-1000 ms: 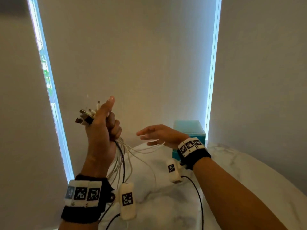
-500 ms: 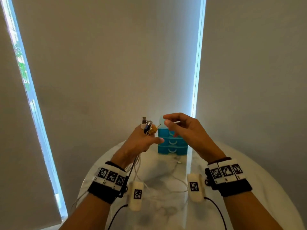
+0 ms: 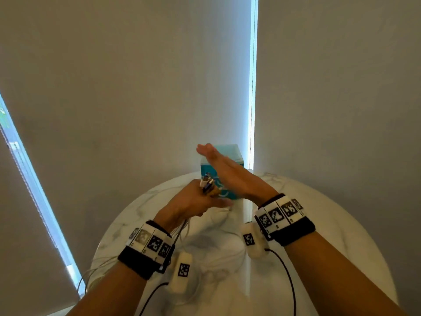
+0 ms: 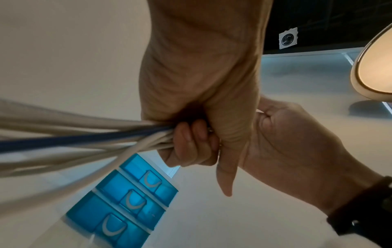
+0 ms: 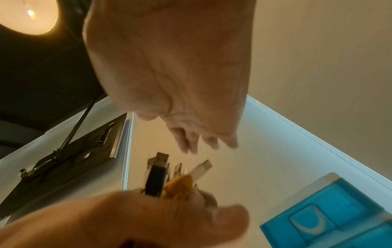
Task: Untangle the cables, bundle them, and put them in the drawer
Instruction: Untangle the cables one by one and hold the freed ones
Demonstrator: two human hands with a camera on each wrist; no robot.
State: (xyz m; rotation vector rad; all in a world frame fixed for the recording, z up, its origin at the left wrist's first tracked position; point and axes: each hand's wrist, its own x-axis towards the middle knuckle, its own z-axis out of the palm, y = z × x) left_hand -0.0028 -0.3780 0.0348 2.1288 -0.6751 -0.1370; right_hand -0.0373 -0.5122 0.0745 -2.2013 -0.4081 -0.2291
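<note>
Cables (image 4: pixel 89 139): a bunch of white cords and one blue cord is gripped in the curled fingers (image 4: pixel 191 142) of the left hand (image 3: pixel 193 201), held above the desk (image 3: pixel 319 224); the slack is trailed back past the left wrist.
Plugs (image 5: pixel 167 171): the USB ends are gathered just above the left fingers, with something yellow at their base.
Right hand (image 3: pixel 230 174): held flat just above the plugs, fingers (image 5: pixel 191 139) straight, nothing grasped.
Drawer unit (image 4: pixel 127 199): three blue drawers are seen closed, just beyond both hands on the desk.
</note>
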